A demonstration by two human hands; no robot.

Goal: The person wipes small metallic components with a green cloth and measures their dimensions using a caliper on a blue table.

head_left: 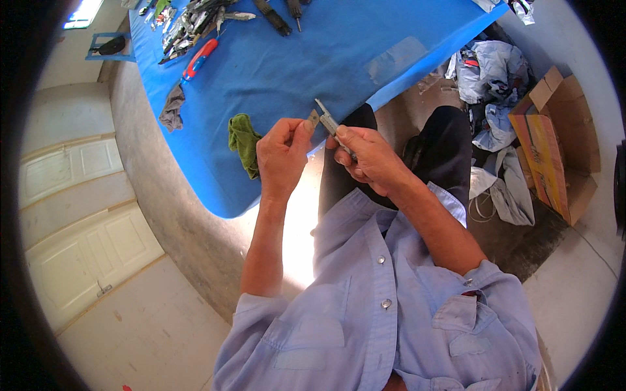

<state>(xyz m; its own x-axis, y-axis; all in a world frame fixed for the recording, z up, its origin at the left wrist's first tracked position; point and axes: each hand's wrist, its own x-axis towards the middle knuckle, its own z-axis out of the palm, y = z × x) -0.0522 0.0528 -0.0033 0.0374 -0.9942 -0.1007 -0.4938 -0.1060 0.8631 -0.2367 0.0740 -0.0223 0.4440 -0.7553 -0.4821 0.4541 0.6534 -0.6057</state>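
While the fingers of the right hand close around a slim grey metal tool, the thumb and fingers of the left hand pinch a small flat piece just beside its upper end. The tool lies between the two hands, tilted, its narrow tip up and to the left; whether the piece joins it cannot be told. Below the grip are the dark trousers of the seated person. Directly beyond the grip spreads a blue-covered table, with a crumpled green cloth just left of the left hand. Farther left lie a grey rag and, above it, a red-and-blue handle. Well beyond the grip, up and left, rests a heap of metal tools. Well to the right, off the table, stand crumpled plastic bags and an open cardboard box.
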